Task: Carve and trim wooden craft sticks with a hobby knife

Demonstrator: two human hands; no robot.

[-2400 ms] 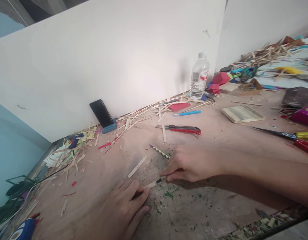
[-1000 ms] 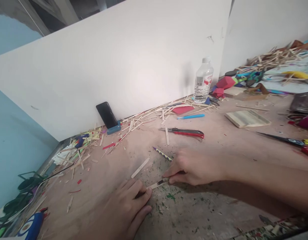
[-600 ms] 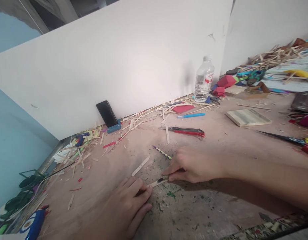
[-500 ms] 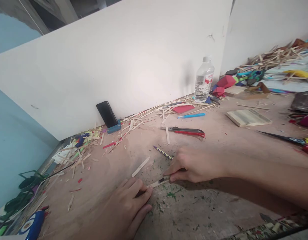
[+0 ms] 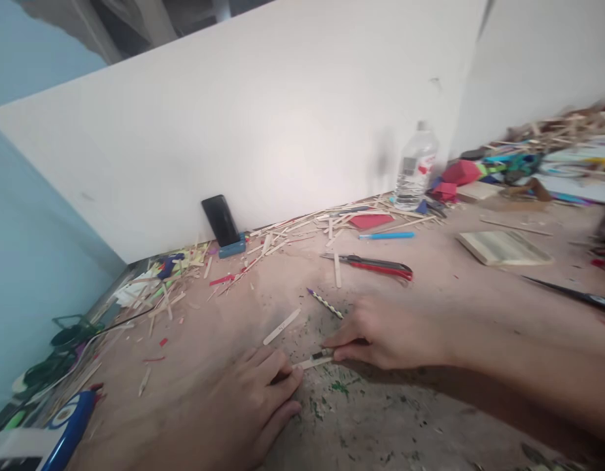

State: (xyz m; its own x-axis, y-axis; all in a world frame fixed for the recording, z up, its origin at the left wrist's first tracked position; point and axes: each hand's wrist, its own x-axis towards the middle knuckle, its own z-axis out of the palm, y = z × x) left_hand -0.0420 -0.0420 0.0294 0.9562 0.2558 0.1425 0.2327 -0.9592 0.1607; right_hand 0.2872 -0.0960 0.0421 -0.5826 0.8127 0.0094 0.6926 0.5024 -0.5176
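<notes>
My left hand (image 5: 243, 409) lies low on the wooden table (image 5: 430, 418), its fingertips pressing down one end of a flat wooden stick (image 5: 312, 362). My right hand (image 5: 385, 330) is closed around a small knife, whose dark blade tip (image 5: 323, 354) rests on the same stick. A striped pencil (image 5: 325, 304) lies just beyond my right hand. Another loose wooden stick (image 5: 281, 326) lies to the left of it.
A red and black utility knife (image 5: 373, 263), a blue pen (image 5: 386, 235) and a water bottle (image 5: 416, 166) sit further back. A phone (image 5: 221, 220) leans on the white board. Stick scraps litter the back left. A wooden block (image 5: 503, 248) and scissors (image 5: 571, 294) lie right.
Both hands stay on the stick with the blade against it. The camera has shifted, so the scene sits a little further right and is slightly blurred.
</notes>
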